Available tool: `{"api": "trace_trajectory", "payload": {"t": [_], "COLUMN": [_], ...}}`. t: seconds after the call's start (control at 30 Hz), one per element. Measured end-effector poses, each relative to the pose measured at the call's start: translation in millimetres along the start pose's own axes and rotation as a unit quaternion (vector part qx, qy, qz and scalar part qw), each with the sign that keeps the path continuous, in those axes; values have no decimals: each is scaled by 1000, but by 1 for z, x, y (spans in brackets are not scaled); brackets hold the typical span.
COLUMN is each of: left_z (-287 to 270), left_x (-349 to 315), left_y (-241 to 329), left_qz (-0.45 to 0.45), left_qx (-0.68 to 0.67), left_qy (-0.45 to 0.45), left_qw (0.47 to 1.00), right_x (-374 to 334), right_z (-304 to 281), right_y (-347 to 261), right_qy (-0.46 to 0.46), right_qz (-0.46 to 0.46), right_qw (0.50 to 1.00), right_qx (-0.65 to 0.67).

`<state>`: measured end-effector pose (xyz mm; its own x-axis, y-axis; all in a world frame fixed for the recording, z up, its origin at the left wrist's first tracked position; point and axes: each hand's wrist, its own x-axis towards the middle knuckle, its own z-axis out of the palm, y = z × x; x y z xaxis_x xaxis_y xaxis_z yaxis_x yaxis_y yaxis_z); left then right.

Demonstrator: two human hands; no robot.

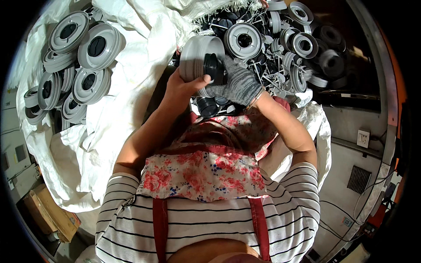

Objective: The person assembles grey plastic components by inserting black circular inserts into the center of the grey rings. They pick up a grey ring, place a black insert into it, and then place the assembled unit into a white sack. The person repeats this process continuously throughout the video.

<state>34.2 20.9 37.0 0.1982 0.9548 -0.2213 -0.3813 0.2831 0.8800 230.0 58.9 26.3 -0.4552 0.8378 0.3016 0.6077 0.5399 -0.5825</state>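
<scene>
My bare left hand (186, 87) is closed round the lower left side of a grey round plastic part (197, 52), held up on its edge in front of me. The thumb reaches across toward a black round plastic piece (213, 65) at the grey part's right face. My right hand (242, 84), in a grey knitted glove, is closed on that black piece from the right. Whether the black piece is seated in the grey part cannot be made out. The gloved fingertips are partly hidden behind it.
Before me lies a heap of loose grey and black plastic parts, with a grey ring with a black centre (243, 40) on it. At left, a white woven sack (131, 83) bears several grey discs with black centres (97, 46). A cardboard box (50, 212) stands lower left.
</scene>
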Motion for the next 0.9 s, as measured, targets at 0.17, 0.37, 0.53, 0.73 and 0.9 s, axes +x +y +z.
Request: {"api": "trace_trajectory", "payload": {"t": [0.17, 0.37, 0.53, 0.73, 0.9], "left_z": [-4, -41, -20, -21, -19], "left_x": [-7, 20, 14, 48, 44], "left_y": [27, 151, 90, -11, -7], "left_qz": [193, 535, 309, 109, -25], "left_qx": [231, 407, 223, 23, -294], "left_qy": [48, 368, 148, 61, -49], "left_qw": [952, 642, 912, 992, 954], "right_x": [26, 57, 56, 52, 45], "right_z": [-5, -9, 28, -36, -10], "right_y": [-4, 98, 175, 71, 71], "right_qy": [-150, -146, -191, 117, 74], "right_qz": [363, 275, 217, 290, 329], "right_qw": [856, 918, 888, 755, 669], "right_qx": [335, -243, -358, 576, 662]}}
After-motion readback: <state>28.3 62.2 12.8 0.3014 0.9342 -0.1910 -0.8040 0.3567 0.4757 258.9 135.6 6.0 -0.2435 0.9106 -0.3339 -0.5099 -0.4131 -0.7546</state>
